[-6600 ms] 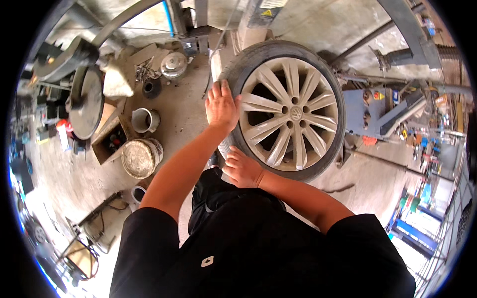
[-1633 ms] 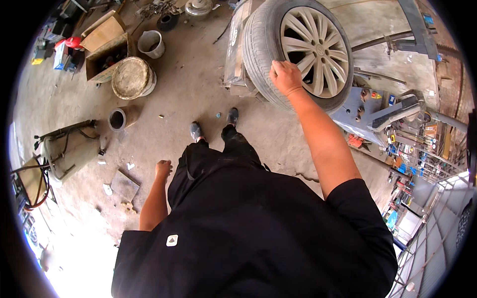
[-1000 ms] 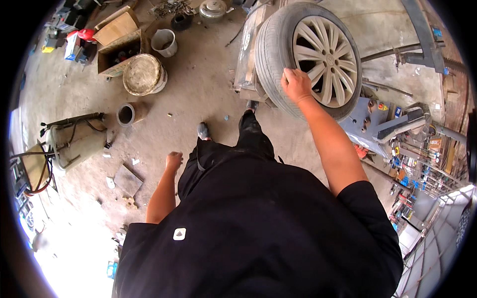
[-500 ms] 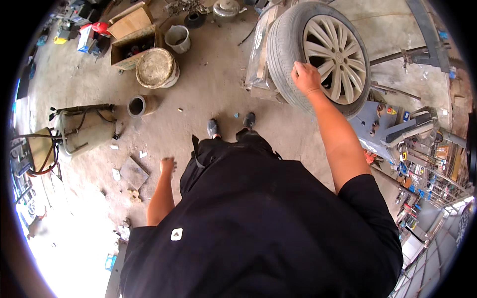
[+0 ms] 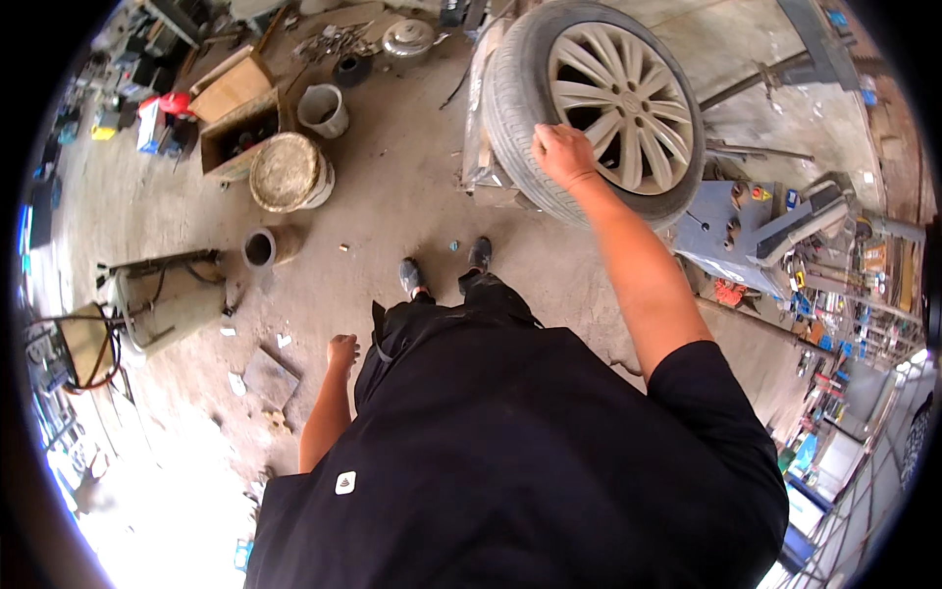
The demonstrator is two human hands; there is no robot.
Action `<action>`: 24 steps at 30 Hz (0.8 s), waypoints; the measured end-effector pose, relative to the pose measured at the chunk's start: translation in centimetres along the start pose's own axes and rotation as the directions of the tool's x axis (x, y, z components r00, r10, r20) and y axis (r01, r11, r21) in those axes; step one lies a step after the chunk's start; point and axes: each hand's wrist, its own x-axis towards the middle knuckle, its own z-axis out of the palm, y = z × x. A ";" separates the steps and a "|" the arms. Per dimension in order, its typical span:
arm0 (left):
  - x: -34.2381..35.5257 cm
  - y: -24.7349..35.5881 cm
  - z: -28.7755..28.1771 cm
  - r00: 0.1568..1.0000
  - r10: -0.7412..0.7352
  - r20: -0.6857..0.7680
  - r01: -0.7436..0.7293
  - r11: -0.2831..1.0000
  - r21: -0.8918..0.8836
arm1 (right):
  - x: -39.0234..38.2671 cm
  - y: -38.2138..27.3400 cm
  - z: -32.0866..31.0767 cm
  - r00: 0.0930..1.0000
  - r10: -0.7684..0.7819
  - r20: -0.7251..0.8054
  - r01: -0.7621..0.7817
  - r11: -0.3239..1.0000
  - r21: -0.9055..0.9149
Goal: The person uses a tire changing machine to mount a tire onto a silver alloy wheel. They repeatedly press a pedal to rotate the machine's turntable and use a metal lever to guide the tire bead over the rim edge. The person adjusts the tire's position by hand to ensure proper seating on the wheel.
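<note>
A large wheel, with a black tyre [image 5: 517, 108] on a silver multi-spoke rim [image 5: 628, 103], stands tilted at the upper right. My right arm reaches out to it. My right hand [image 5: 566, 157] is closed in a fist in front of the tyre's near sidewall, at the rim's left edge. Whatever its fingers hold, if anything, is hidden. Low at my left side hangs my left hand [image 5: 342, 351], its fingers loosely bent and slightly apart, with nothing seen in them.
A grey machine cabinet [image 5: 721, 231] with small tools on top stands right of the wheel. Ahead on the left are a lidded bucket [image 5: 285, 169], a grey pail [image 5: 323, 110] and a cardboard box [image 5: 231, 83]. A metal pipe piece [image 5: 261, 248] and a square plate [image 5: 269, 379] lie on the floor.
The view has shifted, so the wheel and machine appear further left. My right hand stays at the tyre. My left hand is a little lower in the picture, its fingers more bent.
</note>
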 end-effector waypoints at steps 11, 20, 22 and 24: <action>0.4 16.7 1.9 0.955 0.296 0.009 -0.296 0.955 -0.039 | -20.5 7.7 -5.4 0.390 0.789 -0.474 -0.841 0.515 0.165; -7.6 38.0 18.5 0.752 0.640 0.158 -0.634 0.767 -0.095 | -31.1 24.7 -4.7 -0.246 0.941 0.233 -0.322 -0.306 0.896; -9.3 40.6 18.8 0.723 0.684 0.097 -0.682 0.729 -0.054 | -24.4 20.9 -4.3 -0.224 0.898 0.378 -0.158 -0.416 0.896; -11.6 44.2 23.1 0.665 0.741 0.090 -0.742 0.670 -0.035 | -23.1 21.2 -5.5 -0.175 0.919 0.354 -0.173 -0.383 0.908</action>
